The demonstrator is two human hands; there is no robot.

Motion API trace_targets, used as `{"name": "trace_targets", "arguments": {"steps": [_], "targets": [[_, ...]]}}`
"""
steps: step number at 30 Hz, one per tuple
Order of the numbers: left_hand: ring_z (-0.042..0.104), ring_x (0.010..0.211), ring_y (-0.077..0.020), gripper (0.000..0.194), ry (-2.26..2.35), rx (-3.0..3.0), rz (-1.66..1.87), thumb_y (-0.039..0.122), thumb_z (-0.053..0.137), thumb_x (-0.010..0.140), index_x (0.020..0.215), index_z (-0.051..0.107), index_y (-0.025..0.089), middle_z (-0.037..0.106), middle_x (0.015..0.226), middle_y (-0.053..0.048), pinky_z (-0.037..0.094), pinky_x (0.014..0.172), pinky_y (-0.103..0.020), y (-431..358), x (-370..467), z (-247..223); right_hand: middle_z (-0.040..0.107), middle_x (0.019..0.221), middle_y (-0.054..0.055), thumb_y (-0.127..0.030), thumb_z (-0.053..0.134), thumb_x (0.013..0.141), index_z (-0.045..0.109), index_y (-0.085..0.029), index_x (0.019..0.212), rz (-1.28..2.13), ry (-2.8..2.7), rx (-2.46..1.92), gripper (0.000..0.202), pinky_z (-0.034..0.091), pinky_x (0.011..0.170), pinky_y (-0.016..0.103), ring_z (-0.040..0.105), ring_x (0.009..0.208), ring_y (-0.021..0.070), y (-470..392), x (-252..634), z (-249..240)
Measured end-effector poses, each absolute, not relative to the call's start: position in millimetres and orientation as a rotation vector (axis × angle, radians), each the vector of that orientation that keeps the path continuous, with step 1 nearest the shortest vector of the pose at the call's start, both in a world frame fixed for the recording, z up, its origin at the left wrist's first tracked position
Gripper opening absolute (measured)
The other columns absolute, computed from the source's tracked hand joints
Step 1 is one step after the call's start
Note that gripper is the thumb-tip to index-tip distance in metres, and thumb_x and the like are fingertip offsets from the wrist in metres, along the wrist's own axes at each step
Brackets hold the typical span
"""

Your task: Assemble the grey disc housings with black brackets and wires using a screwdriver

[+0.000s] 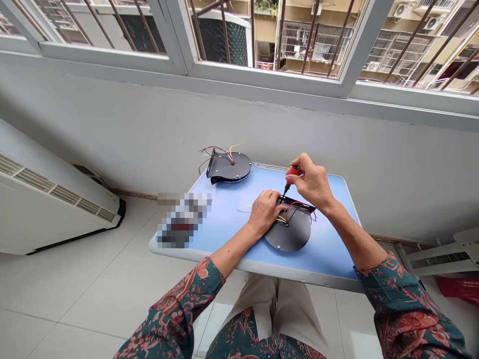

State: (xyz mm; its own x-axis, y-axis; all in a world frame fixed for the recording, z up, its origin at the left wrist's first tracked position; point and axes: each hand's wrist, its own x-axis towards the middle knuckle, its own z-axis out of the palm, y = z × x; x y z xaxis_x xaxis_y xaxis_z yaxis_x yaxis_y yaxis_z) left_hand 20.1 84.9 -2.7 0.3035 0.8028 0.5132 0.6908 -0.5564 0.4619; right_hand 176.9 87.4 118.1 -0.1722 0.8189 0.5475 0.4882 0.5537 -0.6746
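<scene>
My right hand [312,180] is closed around the red handle of a screwdriver [293,173]. Its dark shaft points down to the bracket edge of a round, flat black metal housing [290,235]. With fingers bent, my left hand [264,212] grips that housing at its upper left side. Red, black and yellow wires [294,208] come out of the middle of the housing, and small screws show near its rim. The screwdriver's tip and my left fingertips are partly hidden. A second black housing [234,165], with its own loose wires, lies at the back left.
Both housings rest on a small blue table [220,219] with a pale raised rim. A blurred patch [183,219] covers something at its left end. Behind the table stands a white wall [149,124] below barred windows. A white appliance [56,189] is at the left.
</scene>
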Motion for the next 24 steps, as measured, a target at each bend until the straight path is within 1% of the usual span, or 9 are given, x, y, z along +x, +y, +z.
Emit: {"name": "trace_targets", "arguments": {"steps": [4, 7, 9, 11, 15, 17, 20, 22, 24], "targets": [[0.065, 0.105, -0.0268, 0.034, 1.430, 2.384, 1.089, 0.026, 0.080, 0.085, 0.112, 0.060, 0.022, 0.067, 0.111, -0.009, 0.054, 0.094, -0.041, 79.8, 18.2, -9.6, 0.068, 0.075, -0.004, -0.015, 0.062, 0.079, 0.046, -0.026, 0.093, 0.432, -1.851, -1.055, 0.023, 0.054, 0.062, 0.028, 0.066, 0.062, 0.0136, 86.0, 179.3, 117.6], [0.067, 0.106, -0.0265, 0.040, 1.323, 2.356, 1.064, 0.023, 0.081, 0.083, 0.117, 0.060, 0.022, 0.070, 0.111, -0.008, 0.054, 0.097, -0.040, 80.9, 15.7, -11.7, 0.067, 0.075, -0.004, -0.013, 0.061, 0.078, 0.047, -0.025, 0.093, 0.437, -1.896, -1.033, 0.023, 0.053, 0.062, 0.027, 0.064, 0.062, 0.0128, 89.8, 178.7, 119.6], [0.069, 0.104, -0.0259, 0.041, 1.288, 2.338, 1.037, 0.023, 0.082, 0.083, 0.119, 0.061, 0.021, 0.072, 0.109, -0.008, 0.055, 0.095, -0.039, 82.6, 14.0, -11.6, 0.067, 0.075, -0.004, -0.013, 0.061, 0.078, 0.048, -0.025, 0.093, 0.457, -1.933, -1.014, 0.023, 0.053, 0.063, 0.028, 0.064, 0.064, 0.0129, 95.0, 178.2, 121.7], [0.069, 0.101, -0.0251, 0.041, 1.271, 2.329, 1.022, 0.024, 0.081, 0.083, 0.119, 0.061, 0.021, 0.072, 0.108, -0.007, 0.056, 0.093, -0.038, 83.9, 12.5, -11.2, 0.067, 0.074, -0.004, -0.012, 0.060, 0.077, 0.050, -0.024, 0.093, 0.532, -1.966, -0.981, 0.023, 0.053, 0.063, 0.028, 0.064, 0.065, 0.0130, 101.3, 179.3, 123.5], [0.070, 0.098, -0.0236, 0.041, 1.212, 2.339, 1.018, 0.023, 0.081, 0.083, 0.119, 0.062, 0.022, 0.073, 0.109, -0.006, 0.056, 0.089, -0.035, 85.2, 9.5, -10.6, 0.068, 0.078, -0.004, -0.010, 0.057, 0.078, 0.051, -0.023, 0.096, 0.815, -2.022, -0.811, 0.024, 0.055, 0.066, 0.031, 0.065, 0.068, 0.0128, 114.1, 189.0, 125.8], [0.070, 0.098, -0.0234, 0.037, 1.156, 2.356, 1.014, 0.023, 0.080, 0.084, 0.117, 0.064, 0.022, 0.073, 0.111, -0.007, 0.056, 0.090, -0.035, 86.3, 8.0, -9.4, 0.070, 0.082, -0.001, -0.012, 0.057, 0.082, 0.052, -0.022, 0.098, 0.986, -2.050, -0.689, 0.020, 0.056, 0.070, 0.033, 0.068, 0.075, 0.0148, 119.6, 196.3, 126.9], [0.070, 0.099, -0.0223, 0.023, 1.072, 2.325, 1.022, 0.021, 0.072, 0.090, 0.112, 0.068, 0.022, 0.075, 0.112, -0.007, 0.054, 0.091, -0.034, 88.9, 7.1, -5.0, 0.072, 0.092, 0.003, -0.019, 0.061, 0.088, 0.053, -0.021, 0.099, 1.185, -2.058, -0.562, 0.014, 0.058, 0.075, 0.037, 0.072, 0.086, 0.0185, 124.0, 206.2, 129.3], [0.071, 0.094, -0.0198, 0.015, 1.048, 2.227, 1.033, 0.019, 0.065, 0.094, 0.108, 0.072, 0.023, 0.076, 0.106, -0.004, 0.053, 0.089, -0.030, 90.9, 8.5, -0.7, 0.072, 0.100, 0.005, -0.020, 0.061, 0.090, 0.053, -0.021, 0.100, 1.224, -2.056, -0.565, 0.014, 0.059, 0.079, 0.039, 0.073, 0.090, 0.0194, 122.2, 209.5, 131.2], [0.070, 0.087, -0.0172, 0.014, 1.055, 2.110, 1.037, 0.019, 0.062, 0.096, 0.100, 0.074, 0.023, 0.078, 0.099, -0.001, 0.051, 0.085, -0.027, 92.3, 11.8, 3.9, 0.071, 0.108, 0.006, -0.019, 0.058, 0.091, 0.052, -0.021, 0.102, 1.221, -2.062, -0.587, 0.013, 0.059, 0.082, 0.040, 0.073, 0.093, 0.0191, 116.1, 209.2, 132.3]]}}
